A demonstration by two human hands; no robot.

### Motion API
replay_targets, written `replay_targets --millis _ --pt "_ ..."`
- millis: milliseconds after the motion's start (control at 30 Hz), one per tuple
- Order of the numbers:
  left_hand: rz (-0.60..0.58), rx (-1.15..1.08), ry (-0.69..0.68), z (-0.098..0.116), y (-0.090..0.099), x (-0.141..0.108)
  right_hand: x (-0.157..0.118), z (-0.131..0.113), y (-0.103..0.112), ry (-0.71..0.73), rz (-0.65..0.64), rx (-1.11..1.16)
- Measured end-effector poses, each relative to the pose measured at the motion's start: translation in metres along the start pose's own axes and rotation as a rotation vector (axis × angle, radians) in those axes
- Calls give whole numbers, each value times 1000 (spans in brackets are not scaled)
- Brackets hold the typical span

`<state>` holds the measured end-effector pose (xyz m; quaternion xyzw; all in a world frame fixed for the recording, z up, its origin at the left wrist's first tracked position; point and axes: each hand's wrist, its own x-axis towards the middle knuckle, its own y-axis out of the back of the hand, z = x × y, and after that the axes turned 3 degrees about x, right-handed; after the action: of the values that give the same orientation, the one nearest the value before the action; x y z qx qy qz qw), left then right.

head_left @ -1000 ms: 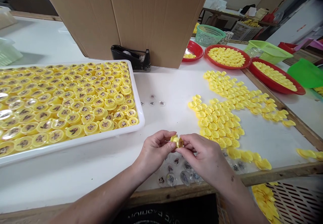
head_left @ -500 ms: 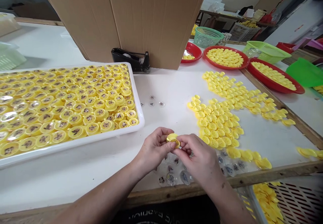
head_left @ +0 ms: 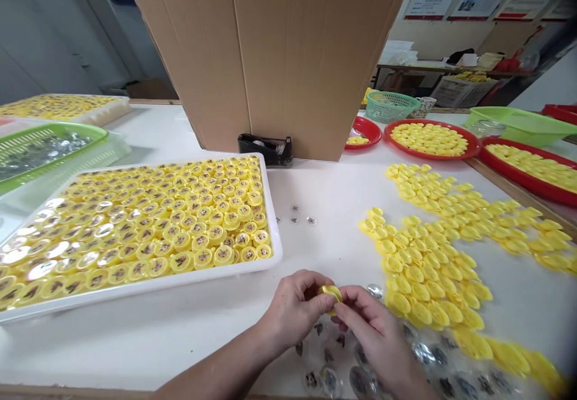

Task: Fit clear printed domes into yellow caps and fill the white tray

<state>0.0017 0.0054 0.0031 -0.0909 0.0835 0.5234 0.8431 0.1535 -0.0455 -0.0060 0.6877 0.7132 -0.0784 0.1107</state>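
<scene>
Between my two hands is a small round yellow piece [head_left: 331, 292]. My left hand [head_left: 300, 307] pinches it from the left, thumb in front. My right hand [head_left: 367, 319] grips its right edge with bent fingers. Clear round discs with small dark pictures [head_left: 330, 381] lie under and around my right hand. Many loose yellow pieces [head_left: 421, 268] are spread to the right. On the left, a white tray [head_left: 276, 250] holds rows of yellow pieces with animal-like pictures on top.
A tall cardboard box [head_left: 288, 57] stands at the back, with a black tape dispenser [head_left: 265, 149] before it. Red plates [head_left: 473, 142] of yellow pieces and a teal basket [head_left: 391, 106] are back right. A green basket [head_left: 49, 158] of clear discs stands left.
The view has tilted up and turned left, so the left basket and a far tray show more. The yellow piece in my hands, earlier spread in two round parts, now looks more folded together.
</scene>
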Motion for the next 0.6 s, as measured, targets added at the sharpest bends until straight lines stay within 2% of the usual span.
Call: replay_targets --millis 167,233,333,433,533,600 --pt "17 214 26 4 -1 -3 4 4 4 -51 24 153" --pt "25 376 -75 12 -1 -8 6 2 7 -69 31 216" --pt "29 743 -360 28 0 -15 8 -3 9 -67 34 282" --pt "-32 1051 -558 44 4 -17 12 -10 2 -75 5 313" --pt "-110 1202 -610 60 18 -12 15 -16 -9 -91 -4 375" --pt "-59 1227 -588 71 37 -5 16 -18 -10 -88 29 396"
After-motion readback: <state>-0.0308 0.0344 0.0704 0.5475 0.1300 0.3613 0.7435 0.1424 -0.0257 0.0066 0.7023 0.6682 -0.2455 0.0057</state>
